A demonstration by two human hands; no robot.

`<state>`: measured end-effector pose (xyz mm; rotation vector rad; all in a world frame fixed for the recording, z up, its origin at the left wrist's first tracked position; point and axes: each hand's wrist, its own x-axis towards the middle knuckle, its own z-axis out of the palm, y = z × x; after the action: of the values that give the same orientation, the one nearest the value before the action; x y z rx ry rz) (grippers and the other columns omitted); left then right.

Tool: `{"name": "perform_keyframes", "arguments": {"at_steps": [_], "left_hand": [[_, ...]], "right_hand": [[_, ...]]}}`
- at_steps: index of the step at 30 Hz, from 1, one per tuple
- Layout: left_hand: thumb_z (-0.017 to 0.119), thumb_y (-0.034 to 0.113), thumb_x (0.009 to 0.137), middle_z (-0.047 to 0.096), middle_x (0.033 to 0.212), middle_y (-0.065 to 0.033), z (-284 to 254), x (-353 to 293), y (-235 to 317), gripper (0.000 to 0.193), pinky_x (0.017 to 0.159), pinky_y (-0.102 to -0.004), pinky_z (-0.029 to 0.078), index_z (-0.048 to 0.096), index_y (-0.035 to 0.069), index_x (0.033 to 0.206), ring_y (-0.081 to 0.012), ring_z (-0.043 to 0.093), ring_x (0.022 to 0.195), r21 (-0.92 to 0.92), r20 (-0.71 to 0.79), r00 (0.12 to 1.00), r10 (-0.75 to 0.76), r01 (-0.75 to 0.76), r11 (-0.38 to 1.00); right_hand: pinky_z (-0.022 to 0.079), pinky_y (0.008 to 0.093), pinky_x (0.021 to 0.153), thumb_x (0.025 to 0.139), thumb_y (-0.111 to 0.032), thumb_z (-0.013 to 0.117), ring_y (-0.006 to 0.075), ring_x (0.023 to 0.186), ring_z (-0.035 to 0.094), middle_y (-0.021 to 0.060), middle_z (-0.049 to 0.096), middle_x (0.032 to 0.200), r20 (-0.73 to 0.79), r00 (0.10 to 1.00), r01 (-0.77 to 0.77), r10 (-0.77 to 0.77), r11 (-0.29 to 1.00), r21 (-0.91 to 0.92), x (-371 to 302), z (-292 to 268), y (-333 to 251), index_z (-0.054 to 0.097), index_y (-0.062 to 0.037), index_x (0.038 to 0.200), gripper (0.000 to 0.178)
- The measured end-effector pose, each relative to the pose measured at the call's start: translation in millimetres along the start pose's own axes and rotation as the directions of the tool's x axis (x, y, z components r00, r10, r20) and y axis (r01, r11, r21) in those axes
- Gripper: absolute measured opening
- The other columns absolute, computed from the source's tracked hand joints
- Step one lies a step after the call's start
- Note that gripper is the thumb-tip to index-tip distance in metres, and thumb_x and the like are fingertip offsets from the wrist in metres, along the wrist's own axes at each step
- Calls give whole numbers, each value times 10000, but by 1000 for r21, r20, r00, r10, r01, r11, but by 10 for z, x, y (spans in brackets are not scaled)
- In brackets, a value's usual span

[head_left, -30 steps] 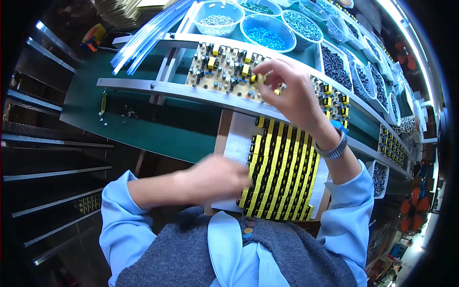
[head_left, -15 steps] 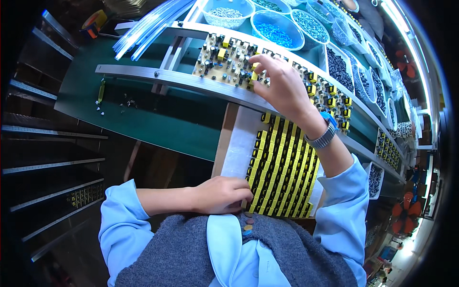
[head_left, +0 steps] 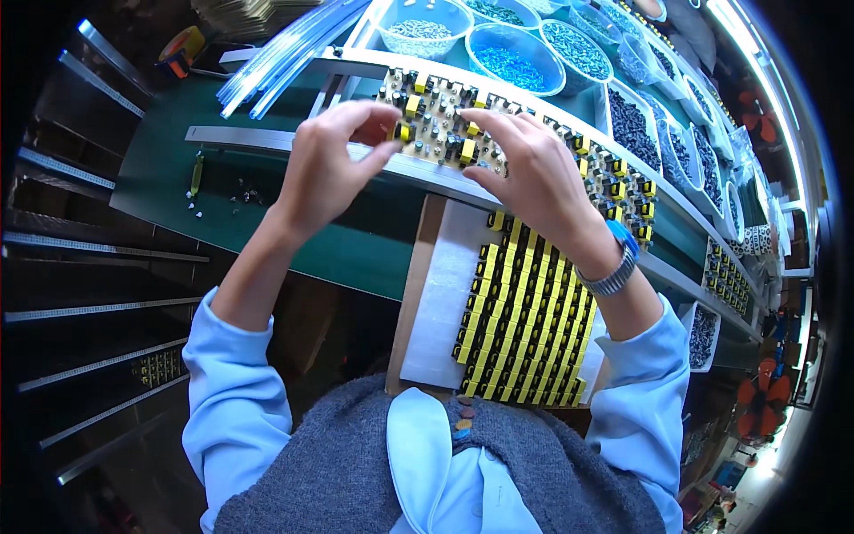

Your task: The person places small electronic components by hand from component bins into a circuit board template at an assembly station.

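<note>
My left hand (head_left: 327, 160) is at the left end of a row of tan circuit boards (head_left: 427, 133), fingertips closed on a small yellow-and-black transformer (head_left: 403, 133) just above the board surface. My right hand (head_left: 538, 169) hovers over the boards farther right, thumb and forefinger apart. Between those fingertips, another yellow-and-black transformer (head_left: 467, 149) sits on a board; whether the fingers touch it I cannot tell. Near my body, a tray lined with a white sheet (head_left: 436, 307) carries many rows of the same transformers (head_left: 525, 320).
The boards rest on a metal rail (head_left: 240, 136) over a green table (head_left: 151, 187). Beyond them stand bowls of blue parts (head_left: 511, 67) and bins of black parts (head_left: 632, 125). Clear plastic tubes (head_left: 285, 62) lie far left. A yellow-green tool (head_left: 197, 173) lies near loose bits.
My left hand has gone from the tray's near left edge up to the boards, bringing a transformer. My right hand remains over the boards, with its fingers slightly shifted.
</note>
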<state>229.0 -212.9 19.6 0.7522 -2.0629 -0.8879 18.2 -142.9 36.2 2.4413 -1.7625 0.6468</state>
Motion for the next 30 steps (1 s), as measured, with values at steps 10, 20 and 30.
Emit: {"name": "perform_keyframes", "arguments": {"at_steps": [10,20,30], "left_hand": [[681,-7,743,656,1013,-115,126,177,-252,252,867,-327,487,678,18,994,-226,590,924,421,57,990,128,-140,896],[692,2,724,667,989,-87,140,193,-234,249,887,-325,459,693,48,969,-214,584,913,517,107,986,128,-165,840],[693,52,737,671,935,-28,126,247,-319,185,784,-298,433,689,82,919,-161,575,818,609,169,960,224,-280,742]], "right_hand": [[469,308,687,701,-82,709,194,737,563,79,645,897,-85,996,-4,10,998,70,-272,-187,21,564,-71,1134,456],[469,309,682,721,-101,698,194,725,558,76,642,880,-134,990,38,-30,997,62,-275,-170,22,594,-64,1079,375],[467,309,681,730,-111,695,194,719,557,73,640,869,-127,990,70,-61,996,62,-269,-163,4,614,-63,1030,314]]}}
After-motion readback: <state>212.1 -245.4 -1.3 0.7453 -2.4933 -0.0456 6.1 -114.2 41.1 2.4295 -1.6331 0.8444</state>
